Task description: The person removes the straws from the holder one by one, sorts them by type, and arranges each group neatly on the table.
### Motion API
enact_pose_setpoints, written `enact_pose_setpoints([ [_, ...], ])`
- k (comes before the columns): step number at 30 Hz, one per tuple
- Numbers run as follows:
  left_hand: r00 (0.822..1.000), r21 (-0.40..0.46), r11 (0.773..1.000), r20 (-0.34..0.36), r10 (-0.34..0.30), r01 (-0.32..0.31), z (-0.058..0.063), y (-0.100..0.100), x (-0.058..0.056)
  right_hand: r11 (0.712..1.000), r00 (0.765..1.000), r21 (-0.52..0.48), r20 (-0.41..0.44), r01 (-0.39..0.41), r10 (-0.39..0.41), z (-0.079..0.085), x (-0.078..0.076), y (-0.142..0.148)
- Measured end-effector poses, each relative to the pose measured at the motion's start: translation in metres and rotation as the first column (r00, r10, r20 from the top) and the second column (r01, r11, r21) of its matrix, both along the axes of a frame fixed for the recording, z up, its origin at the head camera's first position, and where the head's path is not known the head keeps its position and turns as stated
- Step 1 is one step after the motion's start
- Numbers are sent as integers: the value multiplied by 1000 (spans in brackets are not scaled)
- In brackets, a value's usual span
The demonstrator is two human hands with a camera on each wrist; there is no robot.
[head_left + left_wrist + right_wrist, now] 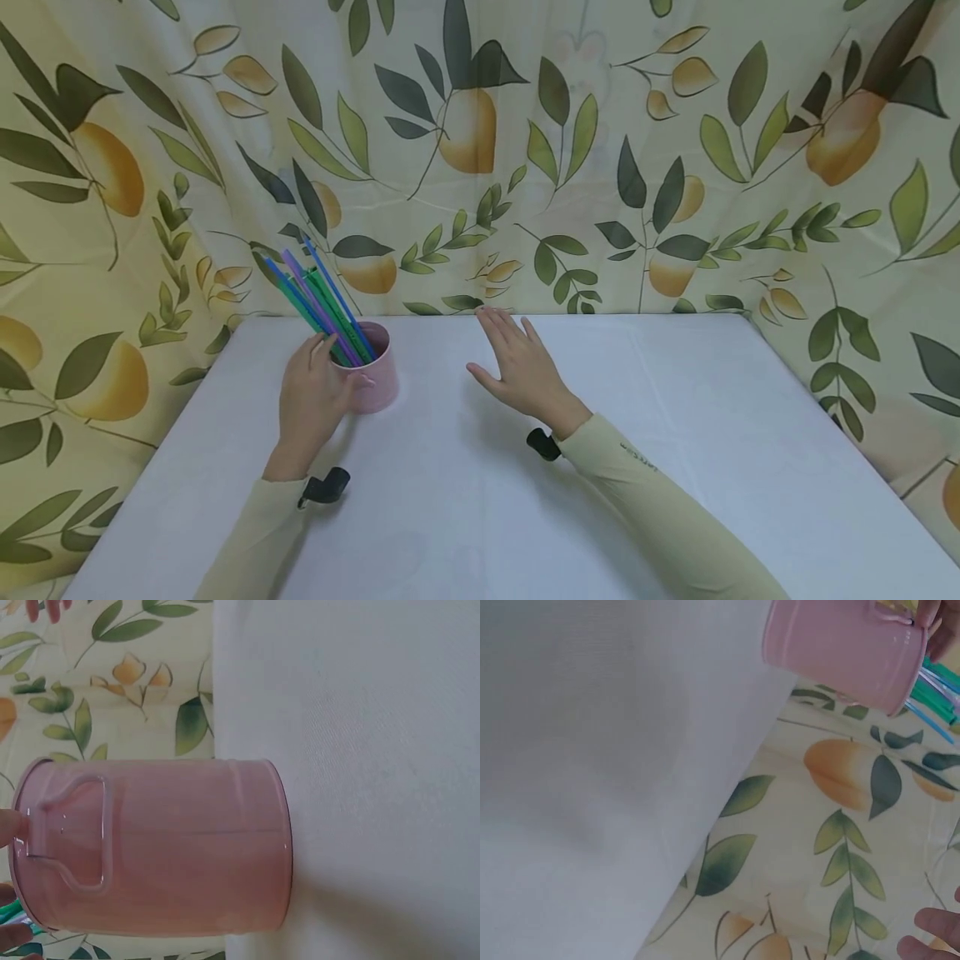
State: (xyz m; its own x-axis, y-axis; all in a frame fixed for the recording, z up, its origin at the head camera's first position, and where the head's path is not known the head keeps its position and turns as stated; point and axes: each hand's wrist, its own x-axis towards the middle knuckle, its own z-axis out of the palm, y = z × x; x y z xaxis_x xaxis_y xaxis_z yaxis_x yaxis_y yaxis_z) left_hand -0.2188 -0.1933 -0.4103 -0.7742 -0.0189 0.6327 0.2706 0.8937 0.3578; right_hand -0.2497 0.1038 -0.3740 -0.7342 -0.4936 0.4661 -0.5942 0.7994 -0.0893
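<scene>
A pink bucket (378,379) with small wire handles stands upright at the back left of the table. Long thin blue, purple and green sticks (322,304) lean out of its top to the left. My left hand (311,396) holds the bucket at its rim, the thumb (9,826) beside the handle and the fingers near the sticks. The left wrist view shows the bucket (172,847) from the side, with most of the hand cut off. My right hand (521,367) hovers over the table to the right, fingers extended and holding nothing; only its fingertips (930,934) show in the right wrist view.
A white cloth (675,467) covers the table, whose far edge lies just behind the bucket. Behind and beside it hangs a curtain (525,167) printed with leaves and fruit. A small black camera sits at each wrist.
</scene>
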Motion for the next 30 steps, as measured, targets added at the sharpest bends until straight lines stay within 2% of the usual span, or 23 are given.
enact_pose_setpoints([
  [3,1000,34,999,-21,-2,3,-1,-3,2,1000,1000,-3,-5,-13,13,1,0,-2],
  [6,1000,68,998,-1,11,-10,-2,-6,4,1000,1000,-7,3,-27,27,2,-1,-6],
  [11,995,161,987,96,14,-30,-3,-9,6,998,998,-23,9,-64,64,5,-3,-16],
  [14,984,240,970,181,1,-45,-2,-10,5,995,996,-39,-8,-92,92,7,-5,-23],
  [19,943,320,946,327,-54,-56,1,-18,-1,987,992,-91,-14,-130,129,10,-10,-38],
  [24,877,360,931,465,-122,-61,8,-26,-7,972,987,-173,17,-157,163,12,-19,-52],
  [27,838,360,930,527,-140,-72,14,-29,-9,954,978,-250,80,-165,190,13,-24,-60],
  [30,823,354,932,550,-141,-77,19,-28,-10,926,957,-348,185,-149,223,15,-29,-69],
])
